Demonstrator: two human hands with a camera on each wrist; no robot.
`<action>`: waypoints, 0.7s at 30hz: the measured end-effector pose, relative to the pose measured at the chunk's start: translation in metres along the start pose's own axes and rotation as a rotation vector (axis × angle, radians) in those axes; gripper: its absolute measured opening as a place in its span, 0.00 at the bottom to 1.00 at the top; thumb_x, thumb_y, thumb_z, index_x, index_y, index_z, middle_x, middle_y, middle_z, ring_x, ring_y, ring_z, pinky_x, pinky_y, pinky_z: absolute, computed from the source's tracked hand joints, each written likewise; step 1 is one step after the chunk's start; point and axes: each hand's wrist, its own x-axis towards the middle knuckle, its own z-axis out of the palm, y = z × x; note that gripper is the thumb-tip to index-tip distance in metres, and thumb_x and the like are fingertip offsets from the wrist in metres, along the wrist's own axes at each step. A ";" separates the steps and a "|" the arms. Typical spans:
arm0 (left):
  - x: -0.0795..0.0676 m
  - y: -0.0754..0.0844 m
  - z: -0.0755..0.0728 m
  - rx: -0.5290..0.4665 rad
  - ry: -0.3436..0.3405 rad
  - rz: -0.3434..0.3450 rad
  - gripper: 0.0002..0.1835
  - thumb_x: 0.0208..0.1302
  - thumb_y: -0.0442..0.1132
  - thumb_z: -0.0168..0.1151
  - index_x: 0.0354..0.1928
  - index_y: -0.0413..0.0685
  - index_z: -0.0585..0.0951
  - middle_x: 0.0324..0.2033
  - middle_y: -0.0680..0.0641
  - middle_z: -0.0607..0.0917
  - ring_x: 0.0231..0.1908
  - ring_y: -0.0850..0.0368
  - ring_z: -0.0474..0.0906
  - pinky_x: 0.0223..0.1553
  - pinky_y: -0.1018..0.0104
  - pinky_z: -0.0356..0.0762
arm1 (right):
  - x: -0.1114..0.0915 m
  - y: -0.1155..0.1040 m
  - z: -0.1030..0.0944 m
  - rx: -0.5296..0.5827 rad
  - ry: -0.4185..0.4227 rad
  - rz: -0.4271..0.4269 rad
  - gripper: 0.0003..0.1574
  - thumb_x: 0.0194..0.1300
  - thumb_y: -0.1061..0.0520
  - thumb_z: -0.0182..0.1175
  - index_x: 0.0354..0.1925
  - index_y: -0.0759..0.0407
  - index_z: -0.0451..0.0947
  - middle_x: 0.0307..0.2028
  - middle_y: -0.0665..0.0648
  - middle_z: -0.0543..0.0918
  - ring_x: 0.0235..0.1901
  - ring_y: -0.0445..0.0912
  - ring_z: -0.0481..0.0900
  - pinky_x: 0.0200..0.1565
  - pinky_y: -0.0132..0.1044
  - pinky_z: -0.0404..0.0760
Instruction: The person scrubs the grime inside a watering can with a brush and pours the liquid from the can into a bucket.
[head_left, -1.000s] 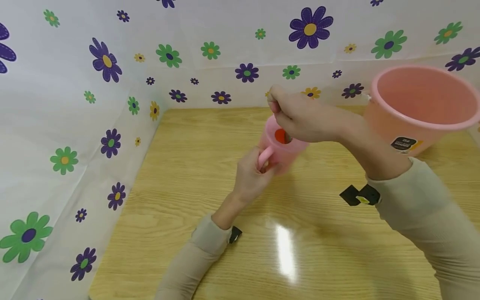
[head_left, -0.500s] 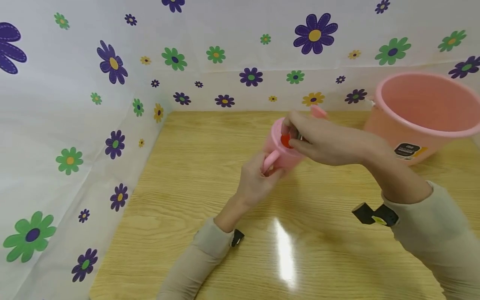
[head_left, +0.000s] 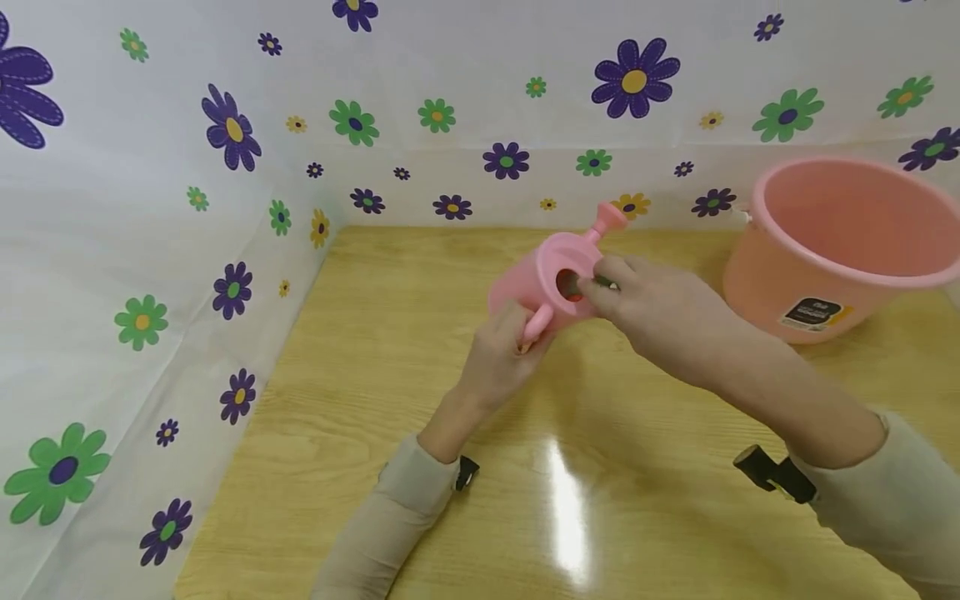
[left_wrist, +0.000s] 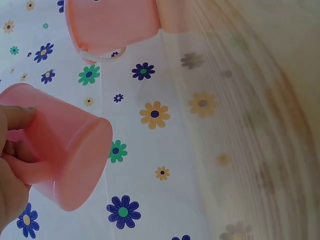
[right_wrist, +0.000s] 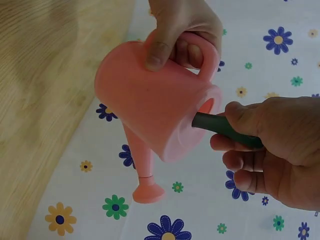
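Note:
A pink watering can (head_left: 521, 283) is held tilted above the table, its round opening turned toward the right hand. My left hand (head_left: 495, 358) grips its loop handle, with the thumb along the can's side in the right wrist view. Between thumb and fingers, my right hand (head_left: 667, 321) pinches a dark green handle (right_wrist: 225, 130). The far end of that handle goes into the can's opening, so the rest of the tool is hidden. A bit of red shows inside the opening in the head view. The can's spout ends in a flared rose (right_wrist: 148, 193).
To the right on the wooden table (head_left: 360, 367) stands a large pink bucket (head_left: 787, 300) with a black label. A white flower-printed sheet (head_left: 465, 100) hangs behind the table and along its left side.
The can has tilted, bringing its opening round toward the right and its spout into view. My right hand, earlier raised over the can, has come down and to the right.

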 end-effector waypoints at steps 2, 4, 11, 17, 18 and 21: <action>-0.001 -0.001 -0.002 0.017 -0.019 0.021 0.17 0.51 0.24 0.73 0.32 0.40 0.71 0.24 0.47 0.73 0.25 0.56 0.68 0.27 0.70 0.70 | 0.000 -0.004 0.000 -0.104 -0.031 -0.001 0.22 0.56 0.73 0.67 0.51 0.67 0.78 0.40 0.63 0.76 0.32 0.55 0.76 0.27 0.42 0.80; 0.000 -0.002 -0.004 0.024 -0.032 0.034 0.17 0.52 0.24 0.73 0.32 0.39 0.71 0.24 0.47 0.73 0.25 0.56 0.68 0.27 0.71 0.70 | 0.002 -0.007 -0.002 -0.170 -0.068 0.007 0.21 0.56 0.72 0.67 0.50 0.68 0.78 0.37 0.63 0.75 0.30 0.54 0.75 0.25 0.41 0.79; 0.000 -0.003 -0.003 0.004 -0.031 0.035 0.17 0.52 0.24 0.73 0.33 0.39 0.71 0.25 0.46 0.74 0.25 0.56 0.68 0.27 0.69 0.71 | 0.006 0.010 -0.023 0.202 -0.322 0.178 0.21 0.70 0.66 0.55 0.57 0.50 0.77 0.32 0.56 0.77 0.24 0.47 0.72 0.25 0.41 0.76; -0.001 -0.001 -0.005 0.012 -0.060 0.044 0.17 0.53 0.25 0.73 0.31 0.40 0.70 0.24 0.47 0.73 0.25 0.56 0.67 0.27 0.71 0.70 | 0.012 0.034 -0.020 0.596 -0.359 0.213 0.16 0.78 0.58 0.48 0.55 0.56 0.80 0.33 0.50 0.81 0.26 0.42 0.71 0.38 0.41 0.76; -0.001 -0.001 -0.005 0.009 -0.065 0.042 0.17 0.53 0.25 0.72 0.32 0.39 0.70 0.24 0.47 0.73 0.25 0.56 0.68 0.27 0.71 0.70 | 0.012 0.036 -0.018 0.624 -0.353 0.209 0.16 0.77 0.58 0.49 0.54 0.58 0.80 0.31 0.50 0.79 0.26 0.41 0.70 0.37 0.39 0.75; -0.001 -0.001 -0.006 0.003 -0.073 0.045 0.16 0.53 0.25 0.72 0.32 0.39 0.70 0.25 0.46 0.73 0.26 0.56 0.68 0.28 0.71 0.70 | 0.014 0.037 -0.016 0.655 -0.365 0.180 0.13 0.76 0.59 0.52 0.50 0.58 0.81 0.25 0.50 0.72 0.24 0.40 0.66 0.35 0.36 0.73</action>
